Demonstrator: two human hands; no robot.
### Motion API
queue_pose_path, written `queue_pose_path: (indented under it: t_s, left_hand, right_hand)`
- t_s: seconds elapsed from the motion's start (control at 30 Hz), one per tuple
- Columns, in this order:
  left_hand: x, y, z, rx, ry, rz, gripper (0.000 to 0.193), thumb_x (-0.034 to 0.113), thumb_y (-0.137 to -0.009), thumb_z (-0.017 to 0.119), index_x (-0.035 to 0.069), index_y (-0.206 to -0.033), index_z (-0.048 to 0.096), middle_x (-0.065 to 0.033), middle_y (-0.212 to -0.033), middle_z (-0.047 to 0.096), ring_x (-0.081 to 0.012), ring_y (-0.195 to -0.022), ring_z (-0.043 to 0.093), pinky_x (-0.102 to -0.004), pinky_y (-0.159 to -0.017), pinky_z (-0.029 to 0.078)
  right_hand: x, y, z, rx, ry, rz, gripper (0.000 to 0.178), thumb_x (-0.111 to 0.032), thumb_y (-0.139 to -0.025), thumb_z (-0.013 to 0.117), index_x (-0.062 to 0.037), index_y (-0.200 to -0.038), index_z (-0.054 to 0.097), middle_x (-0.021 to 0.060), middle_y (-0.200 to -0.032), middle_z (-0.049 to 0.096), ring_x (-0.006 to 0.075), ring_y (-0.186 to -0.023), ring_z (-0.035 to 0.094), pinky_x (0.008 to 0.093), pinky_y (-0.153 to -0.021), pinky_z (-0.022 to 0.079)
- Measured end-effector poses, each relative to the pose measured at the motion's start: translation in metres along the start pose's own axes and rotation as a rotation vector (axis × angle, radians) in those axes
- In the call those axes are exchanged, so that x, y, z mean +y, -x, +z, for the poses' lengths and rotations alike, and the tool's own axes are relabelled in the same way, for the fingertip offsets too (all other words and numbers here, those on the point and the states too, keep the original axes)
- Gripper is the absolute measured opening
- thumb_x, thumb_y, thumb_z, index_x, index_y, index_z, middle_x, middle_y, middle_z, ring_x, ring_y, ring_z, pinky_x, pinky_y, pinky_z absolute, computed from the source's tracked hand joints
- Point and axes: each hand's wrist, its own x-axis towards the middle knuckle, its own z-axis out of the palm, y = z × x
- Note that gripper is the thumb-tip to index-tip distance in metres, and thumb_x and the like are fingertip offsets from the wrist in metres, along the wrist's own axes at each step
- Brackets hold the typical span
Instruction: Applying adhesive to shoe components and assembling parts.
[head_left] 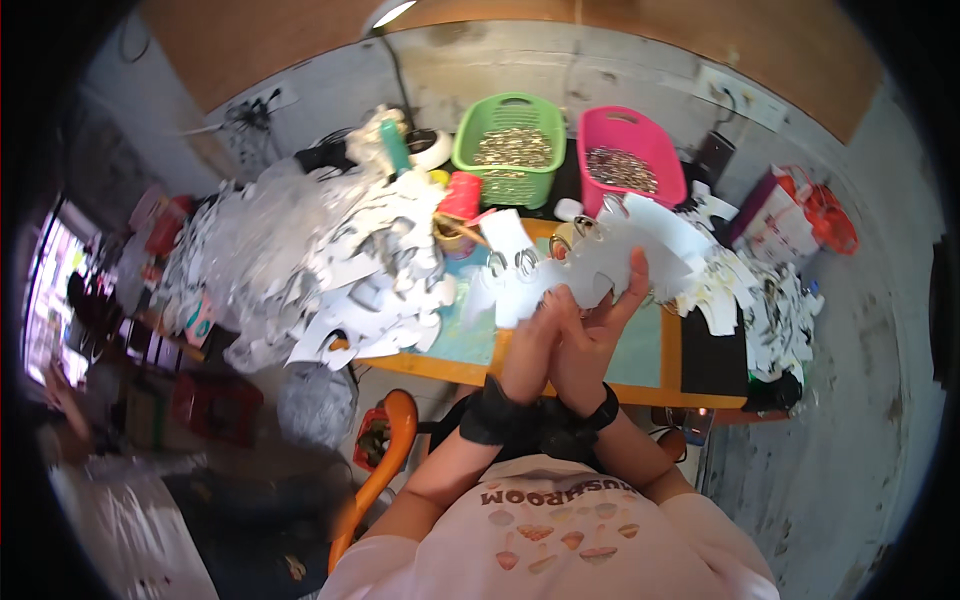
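A white sheet with curved cut-outs is held up over the table, with a few shiny metal rings along its upper left edge. My right hand grips its lower edge, one finger stretched up across the face. My left hand is close beside the right, its fingers bunched at the sheet's lower left edge; whatever is in them is hidden and a little blurred. A smaller white piece with metal rings near it lies on the table, left of the held sheet.
A green basket and a pink basket, both with small metal pieces, stand at the back. White cut sheets and clear plastic heap up on the left, more cut sheets on the right. An orange chair arm is near.
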Motion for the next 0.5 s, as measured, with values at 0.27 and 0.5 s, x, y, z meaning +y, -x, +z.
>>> queue_pose_path:
  t_s: [0.27, 0.5]
  left_hand:
    - [0.067, 0.007, -0.048, 0.213, 0.248, 0.309, 0.041, 0.028, -0.101, 0.040, 0.002, -0.133, 0.042, -0.0101, -0.126, 0.053, -0.0187, -0.111, 0.054, -0.0345, -0.095, 0.043]
    - [0.061, 0.021, -0.078, 0.278, 0.229, 0.263, 0.040, 0.029, -0.100, 0.041, 0.004, -0.131, 0.045, -0.0140, -0.120, 0.058, -0.0278, -0.101, 0.063, -0.0460, -0.084, 0.055]
  right_hand:
    - [0.013, 0.023, 0.022, -0.240, 0.107, 0.139, 0.062, -0.002, -0.088, 0.056, -0.0104, -0.142, 0.025, 0.0132, -0.133, 0.040, 0.0225, -0.120, 0.045, 0.0338, -0.101, 0.037]
    - [0.013, 0.008, 0.006, -0.219, 0.824, -0.378, 0.029, -0.013, -0.081, 0.069, -0.0042, -0.108, 0.062, 0.0119, -0.109, 0.054, 0.0237, -0.107, 0.050, 0.0351, -0.087, 0.042]
